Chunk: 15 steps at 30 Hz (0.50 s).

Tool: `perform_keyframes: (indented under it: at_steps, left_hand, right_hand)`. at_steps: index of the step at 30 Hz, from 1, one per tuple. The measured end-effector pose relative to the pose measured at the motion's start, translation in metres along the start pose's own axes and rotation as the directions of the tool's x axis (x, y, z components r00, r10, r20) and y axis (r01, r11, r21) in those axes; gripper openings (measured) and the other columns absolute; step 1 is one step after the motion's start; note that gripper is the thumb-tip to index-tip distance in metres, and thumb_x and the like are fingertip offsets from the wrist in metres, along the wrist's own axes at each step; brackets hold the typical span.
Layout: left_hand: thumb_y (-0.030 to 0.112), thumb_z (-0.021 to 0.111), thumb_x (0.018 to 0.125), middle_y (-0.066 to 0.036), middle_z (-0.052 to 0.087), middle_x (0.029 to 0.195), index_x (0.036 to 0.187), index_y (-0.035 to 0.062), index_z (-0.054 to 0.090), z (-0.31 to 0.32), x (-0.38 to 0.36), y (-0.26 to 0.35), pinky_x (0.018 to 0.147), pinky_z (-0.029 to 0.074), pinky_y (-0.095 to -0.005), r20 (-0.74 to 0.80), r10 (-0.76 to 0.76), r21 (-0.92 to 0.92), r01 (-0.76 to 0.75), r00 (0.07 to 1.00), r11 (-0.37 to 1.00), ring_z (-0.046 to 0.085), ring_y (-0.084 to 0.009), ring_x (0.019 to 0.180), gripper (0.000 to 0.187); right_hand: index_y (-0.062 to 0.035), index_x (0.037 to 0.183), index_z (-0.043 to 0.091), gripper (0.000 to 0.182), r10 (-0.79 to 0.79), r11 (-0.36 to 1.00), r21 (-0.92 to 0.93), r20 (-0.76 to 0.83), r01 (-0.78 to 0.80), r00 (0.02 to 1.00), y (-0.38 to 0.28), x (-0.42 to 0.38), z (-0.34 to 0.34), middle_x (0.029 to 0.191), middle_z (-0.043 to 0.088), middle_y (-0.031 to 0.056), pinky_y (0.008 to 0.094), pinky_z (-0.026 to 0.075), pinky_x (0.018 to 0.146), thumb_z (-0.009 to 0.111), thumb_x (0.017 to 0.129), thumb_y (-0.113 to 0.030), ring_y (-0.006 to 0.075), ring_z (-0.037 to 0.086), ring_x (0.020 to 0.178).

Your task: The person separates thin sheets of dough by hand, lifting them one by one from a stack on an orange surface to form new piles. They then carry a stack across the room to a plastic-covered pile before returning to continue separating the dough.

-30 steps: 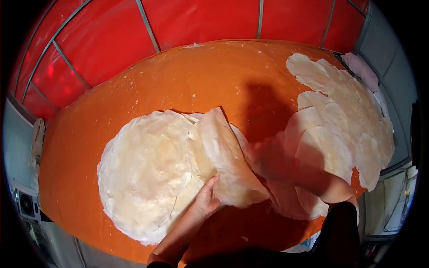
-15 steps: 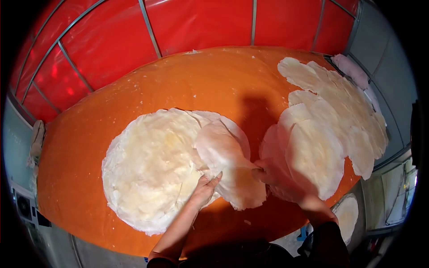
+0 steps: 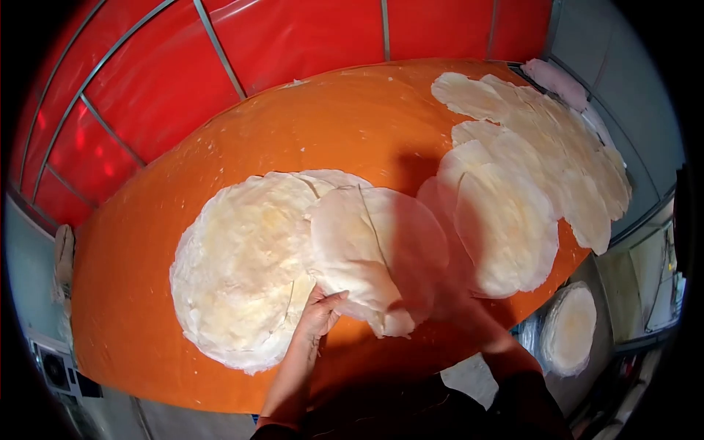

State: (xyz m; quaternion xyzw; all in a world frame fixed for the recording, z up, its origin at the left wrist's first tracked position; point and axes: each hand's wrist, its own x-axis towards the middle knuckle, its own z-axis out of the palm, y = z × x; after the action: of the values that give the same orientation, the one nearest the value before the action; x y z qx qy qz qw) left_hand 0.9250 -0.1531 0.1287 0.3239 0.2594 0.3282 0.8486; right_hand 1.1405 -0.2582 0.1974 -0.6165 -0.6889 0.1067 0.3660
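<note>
A thin, pale round flatbread (image 3: 345, 242) lies partly folded in front of me, its lower edge bunched and its right side in shadow. My left hand (image 3: 321, 312) pinches its lower left edge, thumb on top. My right hand (image 3: 458, 312) is at its lower right side, dark and blurred, so its fingers do not show clearly. On the left, beside the held sheet, is a wide stack of flatbreads (image 3: 238, 271). To the right, more flatbreads (image 3: 510, 227) overlap one another.
An orange cloth (image 3: 147, 271) covers the table. Many overlapping sheets (image 3: 557, 154) spread over its far right corner. A pink roll (image 3: 556, 82) lies at the back right edge. Below the right edge stands a wrapped round stack (image 3: 572, 330). Red sheeting (image 3: 308, 33) on metal bars closes the far side.
The sheet's folded right part has opened out to the right and lies wider. My right hand has moved slightly right and down. The camera view has shifted a little.
</note>
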Motion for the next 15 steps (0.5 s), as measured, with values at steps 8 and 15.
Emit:
perform_keyframes:
  at_steps: [8, 15]
  left_hand:
    - [-0.018, 0.052, 0.065, -0.010, 0.058, 0.101, 0.118, 0.0049, 0.041, -0.008, -0.023, -0.001, 0.072, 0.048, -0.0292, 0.033, -0.039, 0.136, 0.035, 0.999, 0.990, 0.059, -0.0194, 0.085, 0.059]
    - [-0.003, 0.052, 0.075, -0.013, 0.055, 0.106, 0.129, 0.0151, 0.033, -0.041, -0.038, 0.004, 0.068, 0.049, -0.0299, -0.067, -0.046, 0.054, 0.049, 0.997, 0.997, 0.058, -0.0211, 0.087, 0.059]
  right_hand:
    - [0.0011, 0.110, 0.051, 0.036, 0.347, 0.710, 0.474, 0.408, -0.520, 0.845, 0.036, -0.029, 0.036, 0.098, 0.058, 0.0104, 0.0320, 0.044, 0.079, 0.058, 0.077, -0.010, 0.0213, 0.055, 0.089]
    - [-0.0022, 0.099, 0.054, 0.025, 0.744, 0.459, 0.855, -0.221, -0.242, 0.630, 0.140, -0.135, 0.008, 0.083, 0.057, 0.0055, 0.0241, 0.045, 0.067, 0.050, 0.075, 0.005, 0.0124, 0.054, 0.077]
